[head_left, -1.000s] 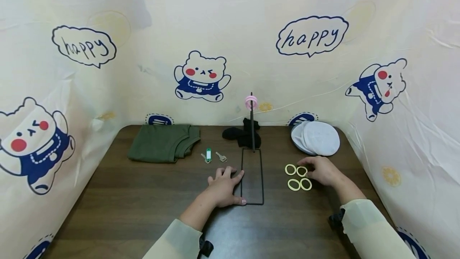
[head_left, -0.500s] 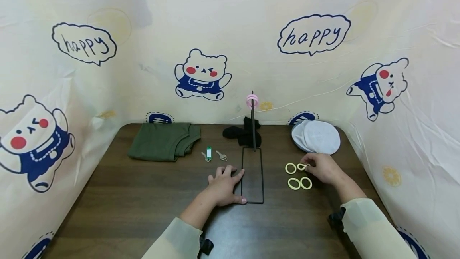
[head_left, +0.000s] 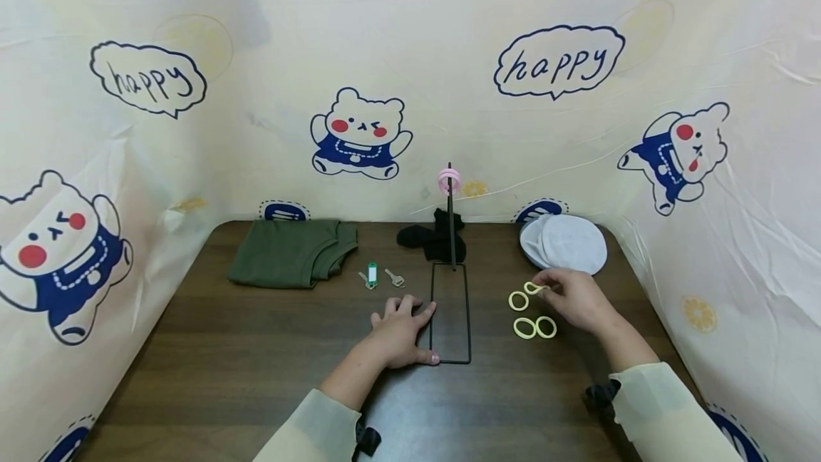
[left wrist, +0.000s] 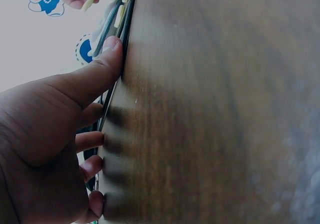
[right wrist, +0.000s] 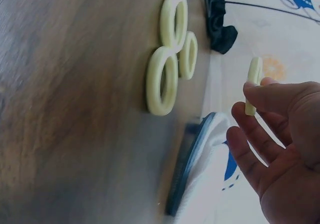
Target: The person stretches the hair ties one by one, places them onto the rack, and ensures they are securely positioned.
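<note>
My right hand pinches a pale yellow ring between thumb and fingers, raised off the table in the right wrist view. Below it lie three more pale yellow rings close together on the wood. My left hand rests with spread fingers at the left side of a black wire stand. Its thumb presses on the front bar of the rectangular base, as the left wrist view also shows. From the base's far end rises an upright rod, with pink rings near its top.
A folded green cloth lies at the back left. Beside it are a green-tagged key and a loose key. Black fabric lies behind the stand; a round white fabric item sits back right. A printed curtain surrounds the table.
My right hand has tilted one yellow ring up off the table and lifted it slightly away, toward the back left. The left hand stays on the stand's base.
</note>
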